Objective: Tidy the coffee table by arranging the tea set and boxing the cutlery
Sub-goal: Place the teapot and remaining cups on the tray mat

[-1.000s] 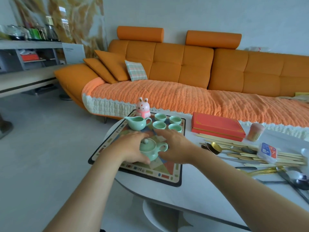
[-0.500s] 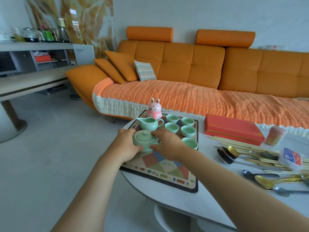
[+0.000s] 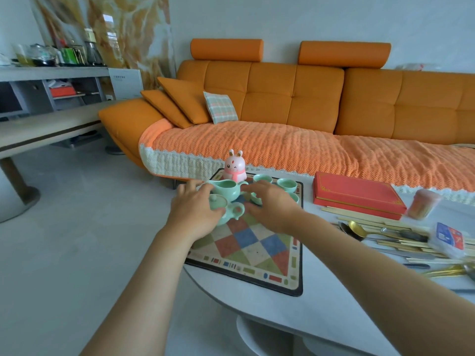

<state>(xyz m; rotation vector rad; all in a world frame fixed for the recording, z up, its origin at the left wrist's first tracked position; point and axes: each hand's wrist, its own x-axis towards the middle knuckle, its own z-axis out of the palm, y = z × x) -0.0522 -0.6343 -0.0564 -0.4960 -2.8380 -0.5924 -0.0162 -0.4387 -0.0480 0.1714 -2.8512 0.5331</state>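
Note:
A mint-green teapot (image 3: 228, 210) with its lid on sits on the far left part of the patterned mat (image 3: 257, 242), just in front of the matching pitcher (image 3: 226, 188). My left hand (image 3: 195, 211) wraps the teapot's left side, thumb on its body and fingers reaching past the pitcher's spout. My right hand (image 3: 272, 204) hovers with fingers spread beside the pitcher's handle, partly covering some of the small green cups (image 3: 287, 185). A shut red box (image 3: 357, 194) lies to the right, with spoons (image 3: 357, 228) and chopsticks (image 3: 385, 222) scattered in front of it.
A pink rabbit figurine (image 3: 234, 167) stands behind the pitcher at the mat's far edge. A toothpick jar (image 3: 422, 204) and a small plastic box (image 3: 448, 238) sit among the cutlery. The white table (image 3: 257, 309) curves off on the left. An orange sofa (image 3: 282, 111) runs behind.
Both hands carried the teapot from the mat's middle toward the far left, next to the pitcher. My right hand has come off the teapot and spread over the cups.

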